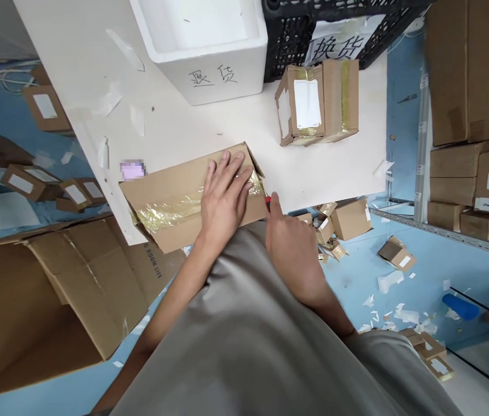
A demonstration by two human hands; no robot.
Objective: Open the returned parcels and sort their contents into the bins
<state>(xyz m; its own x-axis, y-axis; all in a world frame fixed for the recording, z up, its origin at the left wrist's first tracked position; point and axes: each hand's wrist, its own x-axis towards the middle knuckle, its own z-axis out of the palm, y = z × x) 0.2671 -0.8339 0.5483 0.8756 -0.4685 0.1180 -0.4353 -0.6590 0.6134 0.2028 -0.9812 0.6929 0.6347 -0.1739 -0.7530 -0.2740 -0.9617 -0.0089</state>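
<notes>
A long cardboard box (175,190) with shiny yellowish tape along its top lies aslant at the table's near edge. Spread flat across its right part is my left hand (222,193), fingers stretched out and pressing on the cardboard and tape. My right hand (291,248) is closed around a small red-handled knife (267,202), mostly hidden in the grip. Its thin tip meets the right end of the box, near the end of the tape. Two smaller taped boxes stand side by side beyond my right hand; the left one (307,104) bears a white label.
At the back of the white table (244,124) stand a white foam bin (222,75) and a black plastic crate (290,52). A large open carton (84,277) sits at lower left. Stacked boxes (469,75) fill the right side. Paper scraps and small boxes litter the blue floor.
</notes>
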